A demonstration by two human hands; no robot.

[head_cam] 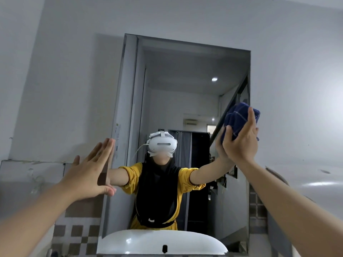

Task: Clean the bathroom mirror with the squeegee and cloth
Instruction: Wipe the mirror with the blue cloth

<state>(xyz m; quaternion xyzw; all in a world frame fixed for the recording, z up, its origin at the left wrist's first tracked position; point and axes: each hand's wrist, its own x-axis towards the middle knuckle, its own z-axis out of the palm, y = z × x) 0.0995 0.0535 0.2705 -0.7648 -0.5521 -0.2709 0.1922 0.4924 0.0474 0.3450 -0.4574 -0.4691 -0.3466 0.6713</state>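
The frameless bathroom mirror (pixel 185 80) hangs on the wall straight ahead, above a white sink. My right hand (pixel 241 143) grips a bunched dark blue cloth (pixel 239 117) with thin pale stripes and presses it against the mirror's right edge, about halfway up. My left hand (pixel 92 169) is flat, fingers spread, against the mirror's left edge and the wall beside it, and holds nothing. No squeegee is in view.
A white sink (pixel 130 243) sits under the mirror at the bottom of the view. Brown and white checked tiles (pixel 78 236) cover the lower wall on both sides. The mirror reflects a person with a headset and a doorway behind.
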